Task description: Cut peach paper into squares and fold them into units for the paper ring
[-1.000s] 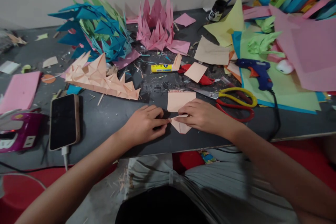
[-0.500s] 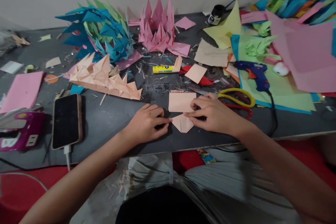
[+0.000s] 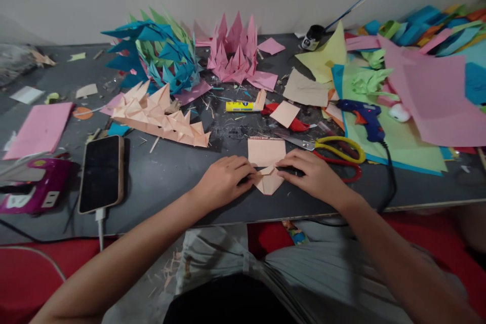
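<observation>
A small folded peach paper piece [image 3: 269, 181] lies on the dark table [image 3: 163, 172] near its front edge. My left hand [image 3: 224, 180] presses its left corner with curled fingers. My right hand [image 3: 313, 174] pins its right side, fingertips together on the fold. Just behind it lies a flat peach paper square [image 3: 266, 151]. A row of finished peach folded units [image 3: 159, 116] sits further left.
A phone [image 3: 102, 172] on a charging cable lies left, beside a purple device [image 3: 34, 190]. Scissors [image 3: 334, 149] and a blue glue gun [image 3: 364, 116] lie right. A glue stick [image 3: 240, 106], blue-green [image 3: 159, 55] and pink [image 3: 235, 50] folded paper shapes and loose coloured sheets fill the back.
My right hand has slid left, back onto the folded piece, and both hands now press it closer together. The camera has tilted slightly.
</observation>
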A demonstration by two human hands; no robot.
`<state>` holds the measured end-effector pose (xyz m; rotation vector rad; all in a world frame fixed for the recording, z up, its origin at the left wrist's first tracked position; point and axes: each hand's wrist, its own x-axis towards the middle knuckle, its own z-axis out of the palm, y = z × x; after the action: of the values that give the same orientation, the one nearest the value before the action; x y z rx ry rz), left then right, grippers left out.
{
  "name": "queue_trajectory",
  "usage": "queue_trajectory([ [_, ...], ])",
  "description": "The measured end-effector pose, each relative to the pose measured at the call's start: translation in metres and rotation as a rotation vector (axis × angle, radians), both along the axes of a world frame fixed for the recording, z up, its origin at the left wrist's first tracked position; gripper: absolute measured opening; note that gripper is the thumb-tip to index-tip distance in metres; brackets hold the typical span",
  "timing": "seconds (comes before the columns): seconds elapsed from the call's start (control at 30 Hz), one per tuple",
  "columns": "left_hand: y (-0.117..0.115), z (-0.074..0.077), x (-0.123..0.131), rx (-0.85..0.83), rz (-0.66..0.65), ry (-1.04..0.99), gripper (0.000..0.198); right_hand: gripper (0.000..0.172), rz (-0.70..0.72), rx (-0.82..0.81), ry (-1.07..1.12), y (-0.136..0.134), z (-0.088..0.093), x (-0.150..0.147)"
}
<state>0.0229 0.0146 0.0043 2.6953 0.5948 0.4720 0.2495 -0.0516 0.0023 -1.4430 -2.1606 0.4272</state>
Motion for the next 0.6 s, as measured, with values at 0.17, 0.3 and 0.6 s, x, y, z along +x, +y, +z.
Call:
queue_trajectory([
  [0.17,0.002,-0.001,-0.002,0.046,-0.149,0.022,0.025,0.015,-0.016,0.023,0.079,-0.007,-0.001,-0.006],
  [0.3,-0.001,0.001,0.000,0.176,-0.138,0.048,0.026,0.013,-0.021,0.078,0.120,-0.016,0.002,-0.007],
  [0.6,-0.015,0.001,0.008,0.291,-0.108,0.020,0.032,0.020,0.131,0.227,-0.176,-0.023,0.001,-0.019],
])
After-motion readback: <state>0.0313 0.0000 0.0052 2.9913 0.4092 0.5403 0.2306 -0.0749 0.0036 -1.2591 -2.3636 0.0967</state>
